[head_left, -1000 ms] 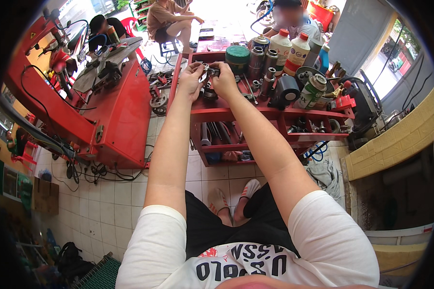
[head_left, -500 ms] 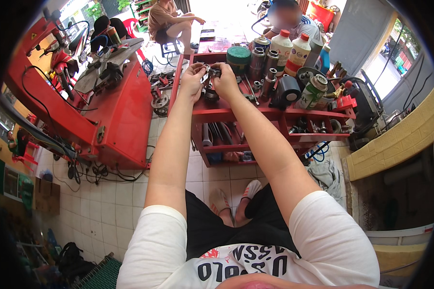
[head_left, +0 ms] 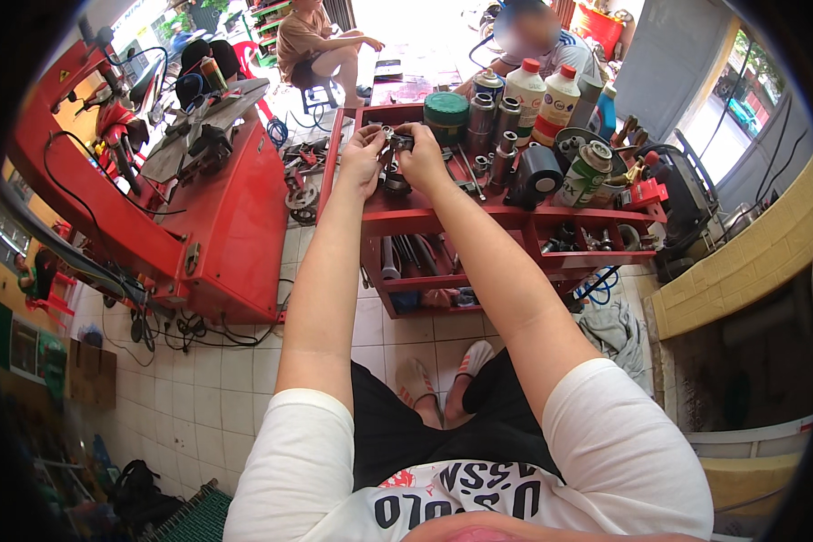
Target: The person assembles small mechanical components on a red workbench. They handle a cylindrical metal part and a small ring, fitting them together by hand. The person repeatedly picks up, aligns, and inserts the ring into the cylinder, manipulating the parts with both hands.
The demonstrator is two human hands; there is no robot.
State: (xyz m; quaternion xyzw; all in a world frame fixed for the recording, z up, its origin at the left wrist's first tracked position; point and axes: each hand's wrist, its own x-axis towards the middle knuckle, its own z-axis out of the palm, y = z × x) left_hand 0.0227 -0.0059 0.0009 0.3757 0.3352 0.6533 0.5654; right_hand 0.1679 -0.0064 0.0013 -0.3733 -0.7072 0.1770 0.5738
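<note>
Some metal hardware point(head_left: 400, 142), between both hands point(head_left: 361, 161) point(head_left: 422, 163)

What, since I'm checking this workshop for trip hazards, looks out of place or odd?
Mainly the black cables in a tangle on the tiled floor beside the red machine, where a foot might catch. A grey cloth lies crumpled by the right end of the red cart. I see no clear spill or damage.

My bare forearms point(head_left: 321, 280) stretch forward, my left hand point(head_left: 361, 161) and right hand point(head_left: 422, 163) close together, fingers point(head_left: 417, 134) curled inward.
</note>
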